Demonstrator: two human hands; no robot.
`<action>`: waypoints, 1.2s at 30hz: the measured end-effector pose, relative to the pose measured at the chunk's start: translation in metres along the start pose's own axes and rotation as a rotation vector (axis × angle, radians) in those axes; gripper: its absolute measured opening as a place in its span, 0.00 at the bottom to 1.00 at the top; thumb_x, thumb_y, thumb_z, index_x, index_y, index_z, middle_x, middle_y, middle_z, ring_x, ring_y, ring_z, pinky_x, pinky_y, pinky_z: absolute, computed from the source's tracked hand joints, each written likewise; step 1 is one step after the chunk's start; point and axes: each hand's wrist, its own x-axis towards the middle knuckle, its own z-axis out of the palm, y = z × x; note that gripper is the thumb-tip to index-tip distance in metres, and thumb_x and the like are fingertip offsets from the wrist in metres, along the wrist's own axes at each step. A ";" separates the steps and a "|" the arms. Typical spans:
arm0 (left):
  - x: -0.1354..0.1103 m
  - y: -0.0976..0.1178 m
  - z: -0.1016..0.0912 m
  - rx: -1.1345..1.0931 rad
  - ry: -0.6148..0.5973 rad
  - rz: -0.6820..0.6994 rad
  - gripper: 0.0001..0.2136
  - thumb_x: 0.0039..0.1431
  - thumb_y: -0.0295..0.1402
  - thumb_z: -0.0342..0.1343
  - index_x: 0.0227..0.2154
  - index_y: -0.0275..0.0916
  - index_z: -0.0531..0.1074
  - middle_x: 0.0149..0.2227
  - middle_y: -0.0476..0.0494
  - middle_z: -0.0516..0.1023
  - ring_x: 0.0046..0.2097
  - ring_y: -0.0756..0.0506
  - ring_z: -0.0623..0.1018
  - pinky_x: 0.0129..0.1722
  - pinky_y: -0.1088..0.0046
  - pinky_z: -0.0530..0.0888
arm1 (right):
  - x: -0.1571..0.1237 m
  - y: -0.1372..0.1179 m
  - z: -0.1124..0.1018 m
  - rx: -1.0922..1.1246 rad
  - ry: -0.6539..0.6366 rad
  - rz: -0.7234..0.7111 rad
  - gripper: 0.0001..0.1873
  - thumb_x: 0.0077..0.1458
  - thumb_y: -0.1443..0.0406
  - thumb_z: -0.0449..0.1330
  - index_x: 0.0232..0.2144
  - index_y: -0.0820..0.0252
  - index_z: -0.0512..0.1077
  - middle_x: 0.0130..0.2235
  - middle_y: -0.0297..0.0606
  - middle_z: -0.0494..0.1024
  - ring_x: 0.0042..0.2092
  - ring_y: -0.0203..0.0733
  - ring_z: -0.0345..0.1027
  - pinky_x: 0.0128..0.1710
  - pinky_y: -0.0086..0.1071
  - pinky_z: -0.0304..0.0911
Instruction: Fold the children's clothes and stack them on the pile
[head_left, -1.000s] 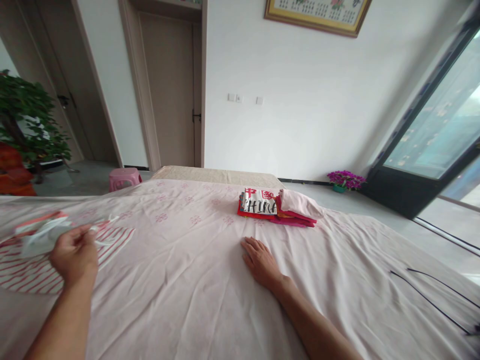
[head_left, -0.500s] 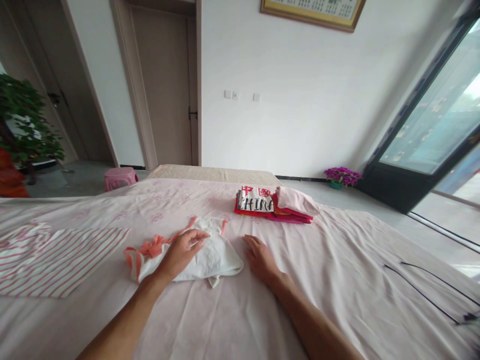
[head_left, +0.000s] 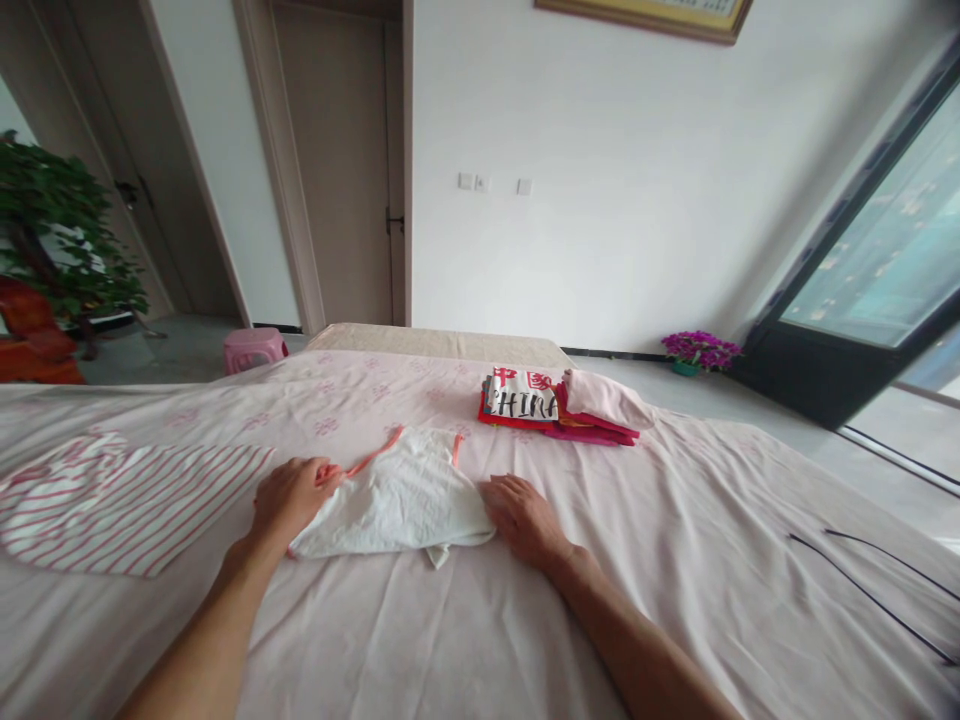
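Note:
A small white garment with orange-pink trim (head_left: 397, 493) lies crumpled on the pink bed sheet (head_left: 465, 640) in front of me. My left hand (head_left: 289, 494) rests on its left edge, fingers curled around the orange trim. My right hand (head_left: 525, 518) lies flat on the sheet, fingers apart, touching the garment's right edge. A stack of folded clothes (head_left: 559, 406), topped by a white piece printed "CHINA" and a pale pink piece, sits farther back, beyond my right hand.
A red-and-white striped cloth (head_left: 127, 492) lies spread at the left. Black cables (head_left: 870, 590) trail across the sheet at the right. Beyond the bed are a pink stool (head_left: 253, 349), a potted plant (head_left: 64, 235), purple flowers (head_left: 699, 352), doors and a glass door.
My left hand carried the white garment from the far left to the middle of the bed, laid it down, then slid back to its left edge. My right hand stayed put.

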 end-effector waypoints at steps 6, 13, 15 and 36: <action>-0.003 0.012 0.001 0.033 0.035 0.069 0.12 0.62 0.39 0.47 0.35 0.40 0.73 0.36 0.39 0.80 0.42 0.40 0.78 0.43 0.68 0.68 | 0.000 -0.006 -0.001 0.074 -0.023 0.002 0.15 0.65 0.64 0.50 0.48 0.55 0.74 0.48 0.40 0.78 0.49 0.42 0.70 0.52 0.36 0.62; -0.022 0.067 -0.026 -0.689 0.018 0.107 0.14 0.61 0.46 0.49 0.38 0.40 0.71 0.37 0.45 0.79 0.41 0.44 0.78 0.40 0.74 0.69 | 0.000 0.001 0.003 0.106 0.026 0.027 0.13 0.65 0.65 0.51 0.43 0.55 0.75 0.42 0.39 0.79 0.45 0.42 0.70 0.48 0.35 0.63; -0.038 0.095 -0.036 -0.903 -0.169 0.245 0.17 0.61 0.47 0.50 0.39 0.38 0.74 0.37 0.44 0.79 0.41 0.45 0.77 0.41 0.73 0.70 | 0.000 0.002 0.003 0.117 0.038 0.018 0.13 0.65 0.64 0.51 0.43 0.55 0.75 0.42 0.39 0.79 0.44 0.42 0.70 0.47 0.35 0.63; -0.029 0.081 0.037 -0.471 0.159 0.333 0.17 0.58 0.30 0.52 0.51 0.38 0.72 0.53 0.38 0.75 0.56 0.41 0.72 0.60 0.60 0.67 | 0.004 -0.028 0.001 0.135 0.025 0.219 0.22 0.58 0.56 0.60 0.54 0.53 0.72 0.41 0.36 0.80 0.43 0.45 0.69 0.44 0.35 0.61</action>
